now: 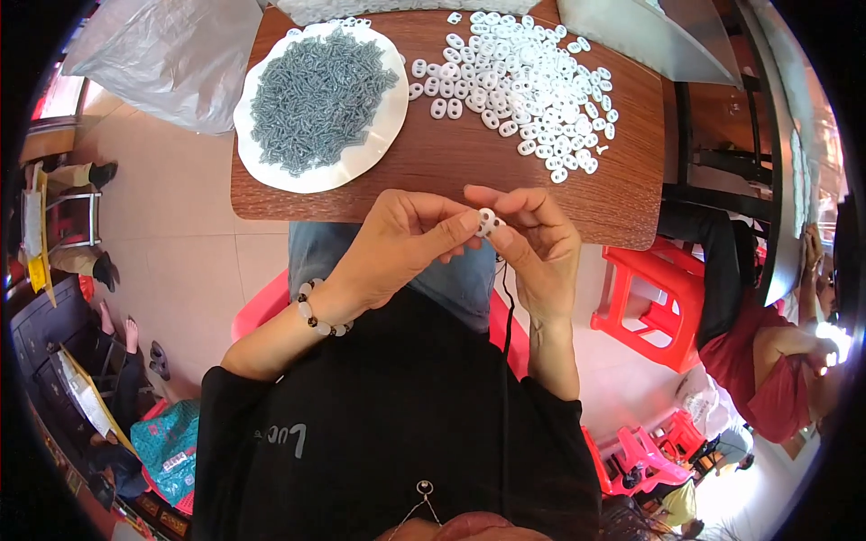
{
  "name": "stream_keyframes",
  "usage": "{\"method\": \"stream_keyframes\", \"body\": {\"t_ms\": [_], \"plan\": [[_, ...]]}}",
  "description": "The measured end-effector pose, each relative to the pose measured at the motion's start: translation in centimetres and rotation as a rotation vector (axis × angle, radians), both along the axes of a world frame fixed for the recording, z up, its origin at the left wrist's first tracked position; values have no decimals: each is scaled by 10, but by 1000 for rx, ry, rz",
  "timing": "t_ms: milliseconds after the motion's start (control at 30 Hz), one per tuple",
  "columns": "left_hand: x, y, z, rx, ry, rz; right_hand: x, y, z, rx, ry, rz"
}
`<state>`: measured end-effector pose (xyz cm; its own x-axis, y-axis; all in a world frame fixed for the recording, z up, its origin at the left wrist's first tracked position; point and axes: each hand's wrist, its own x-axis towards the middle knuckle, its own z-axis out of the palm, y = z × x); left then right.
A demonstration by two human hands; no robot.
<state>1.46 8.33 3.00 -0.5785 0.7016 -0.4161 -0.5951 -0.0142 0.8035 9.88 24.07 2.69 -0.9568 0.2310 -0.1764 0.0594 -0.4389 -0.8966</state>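
My left hand [401, 243] and my right hand [537, 243] meet just in front of the near edge of a small wooden table [451, 171]. Together they pinch one small white plastic piece with two holes [488, 221] between thumbs and forefingers. A bead bracelet sits on my left wrist. On the table, at the left, a white plate [271, 167] holds a heap of several small grey metal springs [316, 95]. To the right lies a spread of several white two-hole plastic pieces [528, 81].
Clear plastic bags lie at the table's far left [171, 50] and far right [631, 32]. Red plastic stools [645, 302] stand on the tiled floor to my right. A person in a red top [767, 361] sits at the right; other people's legs show at the left.
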Motion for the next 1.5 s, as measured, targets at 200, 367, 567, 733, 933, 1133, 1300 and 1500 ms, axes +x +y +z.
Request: {"method": "stream_keyframes", "body": {"t_ms": [200, 367, 567, 733, 933, 1133, 1300, 1500], "plan": [[0, -5, 4, 45, 57, -116, -4, 9, 2, -25, 117, 255], [-1, -5, 10, 84, 118, -116, -6, 13, -5, 173, 282, 345], [0, -8, 8, 69, 74, -123, -1, 8, -8, 156, 236, 308], [-1, -13, 8, 86, 84, -167, 3, 0, -2, 90, 165, 278], [0, -15, 17, 55, 144, -181, 2, -2, 3, 240, 224, 276], [0, -14, 19, 53, 136, -172, 1, 3, 0, 450, 310, 294], [-2, -15, 16, 48, 80, -175, 3, -2, -3, 418, 297, 254], [-2, -17, 14, 24, 117, -251, 6, -4, -5, 406, 293, 200]]}}
